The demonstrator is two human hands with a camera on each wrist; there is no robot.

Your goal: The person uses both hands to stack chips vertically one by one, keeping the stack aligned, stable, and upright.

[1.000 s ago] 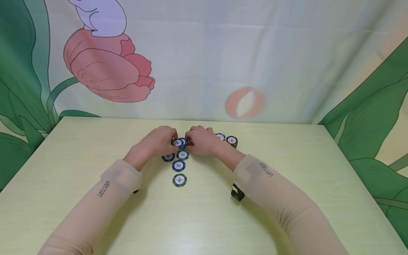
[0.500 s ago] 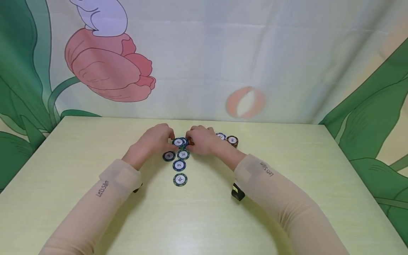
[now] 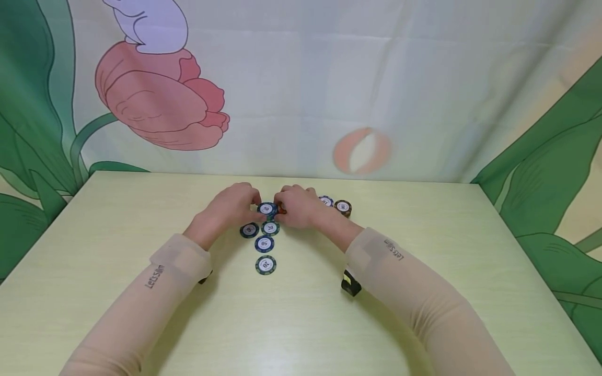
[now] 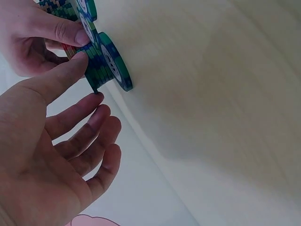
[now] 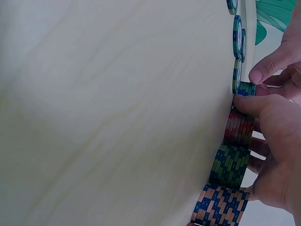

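Note:
A short stack of blue-and-green poker chips (image 3: 267,209) stands between both hands near the far side of the table. My left hand (image 3: 229,204) pinches the uppermost chip, marked 50, at the stack's left side with thumb and forefinger; its other fingers hang loosely curled in the left wrist view. From the right, my right hand (image 3: 298,207) grips the same stack, its thumb at the near edge in the right wrist view. Just beside it, partly behind that hand, is a red stack (image 5: 239,128). The far fingertips of the right hand are hidden behind the stacks.
Flat single chips lie nearer the body: a 20 chip (image 3: 270,227), a dark chip (image 3: 249,230), a 50 chip (image 3: 264,243) and another 20 chip (image 3: 265,265). Rightward stand a green stack (image 5: 229,166) and a blue-and-orange stack (image 5: 221,205). A printed curtain (image 3: 282,104) hangs behind the table.
The 50 chip, which overhung the stack to the left, has moved right and now sits over it. My left hand shifted slightly right with it. The right hand has stayed in place.

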